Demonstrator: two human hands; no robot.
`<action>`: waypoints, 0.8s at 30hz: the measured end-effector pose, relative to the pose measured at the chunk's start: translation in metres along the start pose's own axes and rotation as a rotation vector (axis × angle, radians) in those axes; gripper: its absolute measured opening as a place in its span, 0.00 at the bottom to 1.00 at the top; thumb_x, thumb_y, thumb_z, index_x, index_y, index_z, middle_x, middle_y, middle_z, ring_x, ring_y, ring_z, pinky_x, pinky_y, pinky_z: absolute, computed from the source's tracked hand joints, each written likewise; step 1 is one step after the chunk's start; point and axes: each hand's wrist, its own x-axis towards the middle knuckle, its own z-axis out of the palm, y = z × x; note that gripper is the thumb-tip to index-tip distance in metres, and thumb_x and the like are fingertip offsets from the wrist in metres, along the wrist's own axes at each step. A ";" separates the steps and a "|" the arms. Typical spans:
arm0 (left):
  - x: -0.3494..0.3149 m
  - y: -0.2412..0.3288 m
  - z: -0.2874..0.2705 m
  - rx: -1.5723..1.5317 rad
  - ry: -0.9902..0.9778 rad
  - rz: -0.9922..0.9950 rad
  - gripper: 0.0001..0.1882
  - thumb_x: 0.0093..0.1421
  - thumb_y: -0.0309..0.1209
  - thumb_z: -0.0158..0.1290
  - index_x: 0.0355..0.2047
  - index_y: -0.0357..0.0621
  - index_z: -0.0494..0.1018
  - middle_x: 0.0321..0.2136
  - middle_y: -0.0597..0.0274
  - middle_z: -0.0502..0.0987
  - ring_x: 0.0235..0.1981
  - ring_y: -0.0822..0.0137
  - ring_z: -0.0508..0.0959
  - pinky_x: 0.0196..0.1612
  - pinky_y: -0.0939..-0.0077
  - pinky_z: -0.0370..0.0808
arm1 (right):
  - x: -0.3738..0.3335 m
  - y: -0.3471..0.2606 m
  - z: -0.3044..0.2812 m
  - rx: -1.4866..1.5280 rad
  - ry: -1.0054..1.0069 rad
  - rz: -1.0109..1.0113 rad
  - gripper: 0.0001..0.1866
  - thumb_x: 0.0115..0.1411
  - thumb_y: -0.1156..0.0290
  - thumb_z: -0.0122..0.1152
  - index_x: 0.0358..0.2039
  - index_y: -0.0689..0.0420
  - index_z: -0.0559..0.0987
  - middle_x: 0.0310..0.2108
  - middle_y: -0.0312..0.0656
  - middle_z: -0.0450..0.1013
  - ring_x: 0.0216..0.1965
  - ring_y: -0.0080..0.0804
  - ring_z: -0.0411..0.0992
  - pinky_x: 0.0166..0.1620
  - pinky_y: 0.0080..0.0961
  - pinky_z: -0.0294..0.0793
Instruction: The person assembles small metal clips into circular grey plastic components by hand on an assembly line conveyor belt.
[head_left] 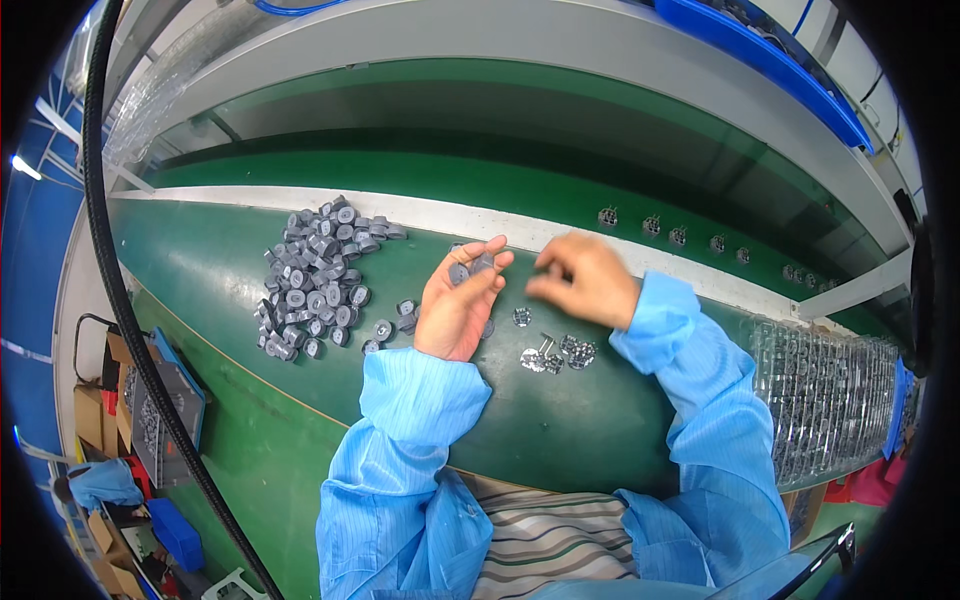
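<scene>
My left hand (pixel 452 312) is turned palm up, its fingers curled around a few small grey round plastic parts (pixel 459 274). Just to its right, my right hand (pixel 592 283) hovers over the green tabletop with bent fingers. Motion smears those fingertips, so whether they pinch anything cannot be seen. Below the right hand lie a small round silvery part (pixel 522 317) and a little cluster of dark and shiny metal pieces (pixel 577 351). A large heap of the same grey round parts (pixel 318 275) spreads to the left, with a few strays (pixel 383 329) beside my left wrist.
Clear plastic trays (pixel 820 395) with many pockets stand at the right. Beyond a pale rail (pixel 480 218), several small metal assemblies (pixel 652 225) sit in a row on a green belt. A black braided cable (pixel 97 200) hangs at the left. A blue bin (pixel 770 60) is above.
</scene>
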 end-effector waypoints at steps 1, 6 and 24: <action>-0.002 -0.002 0.004 0.100 -0.008 0.043 0.10 0.68 0.24 0.54 0.47 0.33 0.72 0.55 0.46 0.73 0.53 0.60 0.76 0.47 0.74 0.76 | -0.005 -0.012 0.003 0.068 -0.127 0.026 0.12 0.53 0.65 0.71 0.33 0.57 0.81 0.31 0.43 0.75 0.39 0.45 0.74 0.44 0.40 0.72; -0.005 0.000 0.008 0.236 0.030 0.051 0.15 0.70 0.28 0.53 0.52 0.30 0.71 0.52 0.46 0.76 0.51 0.59 0.80 0.43 0.76 0.78 | -0.012 0.000 0.030 0.090 -0.109 -0.251 0.07 0.54 0.75 0.67 0.33 0.60 0.80 0.34 0.45 0.74 0.42 0.46 0.72 0.46 0.40 0.74; -0.006 -0.008 0.009 0.159 -0.080 -0.086 0.22 0.74 0.34 0.46 0.60 0.28 0.67 0.48 0.51 0.77 0.43 0.63 0.82 0.48 0.71 0.82 | -0.004 -0.020 0.004 0.432 0.251 -0.234 0.05 0.56 0.77 0.68 0.30 0.61 0.79 0.32 0.40 0.74 0.34 0.35 0.72 0.37 0.32 0.72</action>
